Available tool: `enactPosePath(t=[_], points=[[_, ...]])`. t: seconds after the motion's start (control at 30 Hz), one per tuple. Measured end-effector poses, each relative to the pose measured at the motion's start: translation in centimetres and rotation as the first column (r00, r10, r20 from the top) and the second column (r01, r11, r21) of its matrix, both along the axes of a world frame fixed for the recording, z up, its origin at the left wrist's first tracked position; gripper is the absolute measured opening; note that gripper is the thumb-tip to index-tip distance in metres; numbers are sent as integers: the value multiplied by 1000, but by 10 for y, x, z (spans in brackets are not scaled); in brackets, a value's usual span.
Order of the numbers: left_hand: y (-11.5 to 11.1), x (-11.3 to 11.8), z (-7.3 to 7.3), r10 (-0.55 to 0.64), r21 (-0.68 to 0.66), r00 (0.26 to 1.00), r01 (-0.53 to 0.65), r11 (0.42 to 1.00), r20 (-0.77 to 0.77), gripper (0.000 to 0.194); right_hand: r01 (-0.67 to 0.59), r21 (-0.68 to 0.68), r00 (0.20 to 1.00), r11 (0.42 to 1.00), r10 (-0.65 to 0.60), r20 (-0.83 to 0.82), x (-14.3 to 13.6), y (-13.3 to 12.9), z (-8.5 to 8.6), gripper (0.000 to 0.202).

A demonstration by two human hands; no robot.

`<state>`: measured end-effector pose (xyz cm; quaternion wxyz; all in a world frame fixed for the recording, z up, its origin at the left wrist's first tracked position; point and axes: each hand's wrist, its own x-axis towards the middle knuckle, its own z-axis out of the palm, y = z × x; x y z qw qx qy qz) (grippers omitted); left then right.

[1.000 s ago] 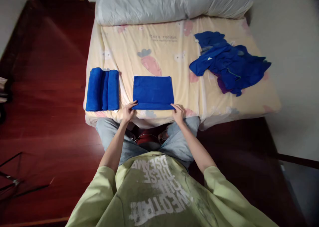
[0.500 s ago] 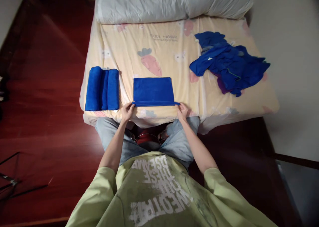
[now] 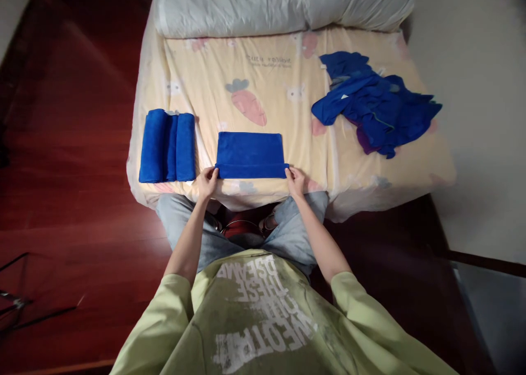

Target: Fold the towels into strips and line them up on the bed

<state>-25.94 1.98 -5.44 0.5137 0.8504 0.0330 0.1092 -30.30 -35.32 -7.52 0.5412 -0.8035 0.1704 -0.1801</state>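
The left hand (image 3: 207, 182) and right hand (image 3: 296, 182) each pinch one end of the folded near edge of a flat, rectangular blue cloth (image 3: 250, 148), which stretches between and beyond them on the cream, carrot-printed fabric bedsheet (image 3: 205, 70), right of rolled blue cloth bundles (image 3: 166, 147).

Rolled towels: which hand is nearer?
Left hand, just right of the rolled towels; the right hand is farther right, at the right end of the blue cloth.
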Motion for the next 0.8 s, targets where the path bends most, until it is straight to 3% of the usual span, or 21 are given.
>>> enactPosePath(t=[0.37,0.8], points=[[-3,8,-6,15,-29,999,-16,999,-30,38,15,-82,1000,997,-17,-24,1,4,-1,50],[-8,9,1,84,-76,995,-88,993,-57,32,26,-65,1000,998,-27,-11,6,8,0,49]])
